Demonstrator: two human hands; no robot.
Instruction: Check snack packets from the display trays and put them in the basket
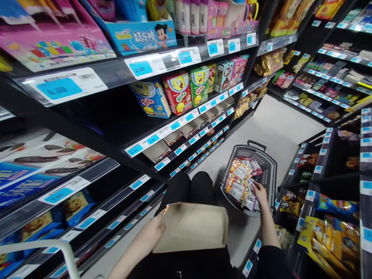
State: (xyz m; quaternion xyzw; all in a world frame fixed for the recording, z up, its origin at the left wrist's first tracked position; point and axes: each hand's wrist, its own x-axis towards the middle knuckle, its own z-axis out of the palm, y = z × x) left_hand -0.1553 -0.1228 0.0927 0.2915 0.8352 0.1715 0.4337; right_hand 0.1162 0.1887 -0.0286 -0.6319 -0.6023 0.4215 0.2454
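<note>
- My left hand (pixel 157 232) is clamped on the left edge of a beige box (pixel 194 226).
- This box is at the near middle, above my lap; I cannot tell if it rests on my legs.
- My right hand (pixel 262 197) reaches down into the basket (pixel 272 180), and its fingers are at the packets (pixel 240 174), on their right side. I cannot tell if the fingers are closed on one packet.
- The packets, orange, white and red, lie in a loose pile inside the basket.
- The basket stands on the pale floor (pixel 283 112), to the right of my knees (pixel 188 186), and its handle (pixel 257 145) is at the far end.
- On the left shelf there are a blue carton (pixel 153 99), a red carton (pixel 178 93) and a green carton (pixel 199 86), in one row from near to far.
- Below them, on a lower level, are open trays (pixel 188 130).
- On the near right, yellow bags (pixel 328 242) lie on another shelf.
</note>
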